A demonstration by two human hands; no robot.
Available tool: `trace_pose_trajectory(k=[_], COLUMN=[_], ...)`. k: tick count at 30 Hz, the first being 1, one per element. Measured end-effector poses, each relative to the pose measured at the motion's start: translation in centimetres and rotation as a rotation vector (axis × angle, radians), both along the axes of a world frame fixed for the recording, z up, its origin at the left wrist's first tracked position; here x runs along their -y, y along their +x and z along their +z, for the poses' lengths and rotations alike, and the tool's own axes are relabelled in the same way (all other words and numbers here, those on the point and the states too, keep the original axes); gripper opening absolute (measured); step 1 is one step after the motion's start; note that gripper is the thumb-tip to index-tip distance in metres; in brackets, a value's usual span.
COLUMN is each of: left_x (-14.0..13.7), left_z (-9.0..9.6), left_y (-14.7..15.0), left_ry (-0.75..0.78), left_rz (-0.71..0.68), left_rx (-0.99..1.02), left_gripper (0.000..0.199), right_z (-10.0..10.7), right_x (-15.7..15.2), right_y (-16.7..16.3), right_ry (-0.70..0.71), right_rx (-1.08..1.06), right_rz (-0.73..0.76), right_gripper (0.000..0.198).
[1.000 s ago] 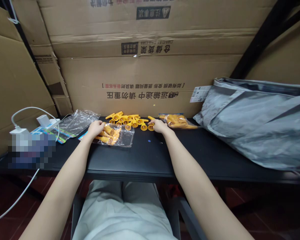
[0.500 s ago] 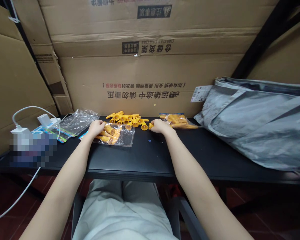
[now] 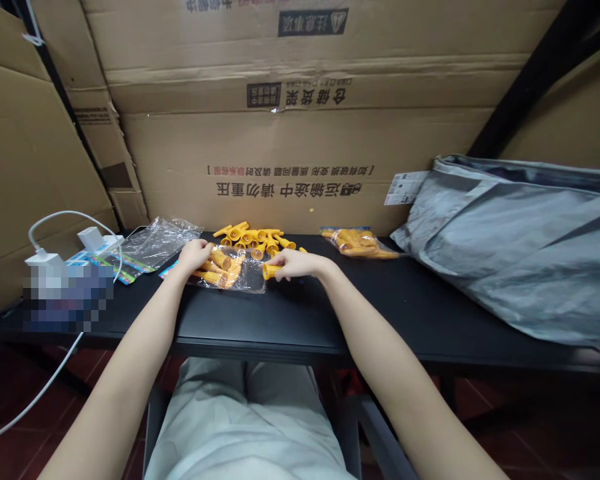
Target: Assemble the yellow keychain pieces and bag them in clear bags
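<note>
My left hand [image 3: 195, 256] is closed on the upper left part of a clear plastic bag [image 3: 254, 279], which lies on the black table with several yellow horn-shaped plastic pieces [image 3: 222, 259] inside. Pinched in my right hand [image 3: 296, 265] is another yellow horn-shaped piece [image 3: 270, 271], its wide end pointing left at the right end of the bag. Whether it is inside the bag's mouth I cannot tell. Just behind the bag, against the cardboard, is a loose pile of the same yellow pieces [image 3: 250, 236].
A filled bag of yellow pieces [image 3: 356, 243] lies at the back right, beside a large grey fabric bag [image 3: 510, 247]. Flat clear bags [image 3: 166, 241] are at the left, near a white charger [image 3: 45, 270] with its cable. Cardboard [image 3: 300, 140] walls the table's back.
My right hand has moved left from the right side of the pile to the bag's right end, carrying a yellow piece. My left hand keeps its hold on the bag.
</note>
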State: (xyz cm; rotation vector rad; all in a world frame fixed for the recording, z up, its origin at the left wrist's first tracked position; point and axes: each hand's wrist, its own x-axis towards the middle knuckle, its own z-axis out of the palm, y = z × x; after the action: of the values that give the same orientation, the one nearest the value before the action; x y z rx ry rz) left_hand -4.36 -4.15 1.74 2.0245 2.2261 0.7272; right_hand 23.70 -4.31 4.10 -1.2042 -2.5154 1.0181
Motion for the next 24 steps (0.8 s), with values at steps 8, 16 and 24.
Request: trace_pose_trajectory(k=[8, 16, 24], left_x=[-0.2, 0.1, 1.0], left_z=[0.0, 0.0, 0.5], left_y=[0.0, 0.2, 0.8], left_ry=[0.004, -0.019, -0.124], left_rz=[-0.017, -0.121, -0.211], left_rx=[0.050, 0.197, 0.578], left_gripper=[0.027, 0.025, 0.016], right_z=[-1.5, -1.5, -2.5], right_x=[1.4, 1.8, 0.9], right_y=[-3.5, -4.0, -4.3], right_ry=[0.265, 0.199, 0.194], right_rx=[-0.104, -0.242, -0.259], right_rz=[0.129, 0.111, 0.221], right_gripper=[0.019, 0.026, 0.029])
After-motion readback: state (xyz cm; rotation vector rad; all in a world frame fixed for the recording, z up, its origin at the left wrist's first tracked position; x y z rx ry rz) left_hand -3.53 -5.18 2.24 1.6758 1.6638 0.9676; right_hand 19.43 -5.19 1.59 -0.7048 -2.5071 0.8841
